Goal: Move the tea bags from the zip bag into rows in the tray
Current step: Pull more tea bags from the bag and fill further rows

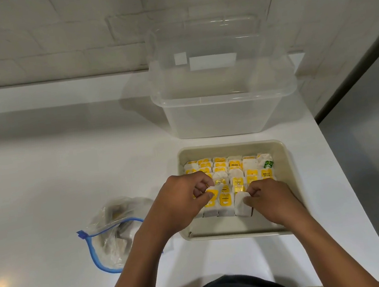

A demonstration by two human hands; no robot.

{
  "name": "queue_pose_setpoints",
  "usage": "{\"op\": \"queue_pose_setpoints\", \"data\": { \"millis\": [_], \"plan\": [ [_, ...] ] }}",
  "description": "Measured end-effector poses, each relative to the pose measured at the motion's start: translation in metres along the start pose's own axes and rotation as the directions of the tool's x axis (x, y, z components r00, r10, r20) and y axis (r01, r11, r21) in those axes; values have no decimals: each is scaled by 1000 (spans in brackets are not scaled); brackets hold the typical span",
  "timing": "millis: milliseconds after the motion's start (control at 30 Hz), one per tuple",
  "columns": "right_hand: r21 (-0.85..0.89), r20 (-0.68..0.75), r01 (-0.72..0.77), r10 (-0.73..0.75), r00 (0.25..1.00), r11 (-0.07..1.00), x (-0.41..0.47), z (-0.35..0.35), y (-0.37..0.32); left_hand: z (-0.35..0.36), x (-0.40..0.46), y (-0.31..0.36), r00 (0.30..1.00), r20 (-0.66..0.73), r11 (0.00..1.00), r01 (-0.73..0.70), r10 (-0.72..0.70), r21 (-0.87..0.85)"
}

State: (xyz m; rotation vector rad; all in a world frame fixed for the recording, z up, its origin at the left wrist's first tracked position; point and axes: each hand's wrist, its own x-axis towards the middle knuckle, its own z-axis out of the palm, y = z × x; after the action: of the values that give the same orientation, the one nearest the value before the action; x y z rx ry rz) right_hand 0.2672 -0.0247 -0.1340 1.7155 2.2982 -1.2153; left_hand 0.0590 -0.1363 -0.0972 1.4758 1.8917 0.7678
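Tea bag feel: I judge these light, soft and limp, the paper easy to tear; I'd pinch one by a top corner or by its yellow tag, not the body.
Left hand [181, 201]: over the tray's near-left part, fingers curled, pinching a tea bag [211, 194] with a yellow tag.
Right hand [270, 199]: over the tray's near-right part, fingertips pinching a plain white bag [241, 205] at its edge, setting it in the near row.
Tray [242, 233]: beige, holding rows of tea bags [231, 165] from its far wall down to my hands; a bare strip is left at the near wall. One green-tagged bag [268, 163] sits at the far right.
Zip bag [115, 226]: left of the tray, open, crumpled; some bags seem left inside, I cannot tell how many.
Clear tub [223, 96]: just beyond the tray, seemingly nothing inside.
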Motion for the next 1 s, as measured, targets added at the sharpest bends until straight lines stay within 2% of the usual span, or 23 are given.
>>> {"op": "queue_pose_setpoints", "data": {
  "millis": [267,433,500,600,667,833,1000],
  "plan": [
    [-133,-40,19,-24,999,991,5,2,-5,0,2,-2,1000,3,1000,-24,24,-13],
    [-168,-93,23,-39,995,985,6,1,-5,-1,3,-2,996,5,995,-92,91,48],
    [-141,-168,67,-90,982,988,3,-5,-7,-1,3,-1,993,4,991,-116,116,70],
    [7,-270,193,-184,945,981,-4,-18,-16,1,5,3,993,14,990,-122,121,65],
    [93,-228,272,-245,942,958,-9,-26,-22,3,8,8,996,36,996,-84,85,-5],
    [268,105,306,-343,933,913,-23,-34,-33,7,18,23,990,139,981,-11,38,-194],
    [191,65,300,-316,946,935,-22,-32,-26,16,28,31,985,162,979,-22,55,-203]
  ]
}}
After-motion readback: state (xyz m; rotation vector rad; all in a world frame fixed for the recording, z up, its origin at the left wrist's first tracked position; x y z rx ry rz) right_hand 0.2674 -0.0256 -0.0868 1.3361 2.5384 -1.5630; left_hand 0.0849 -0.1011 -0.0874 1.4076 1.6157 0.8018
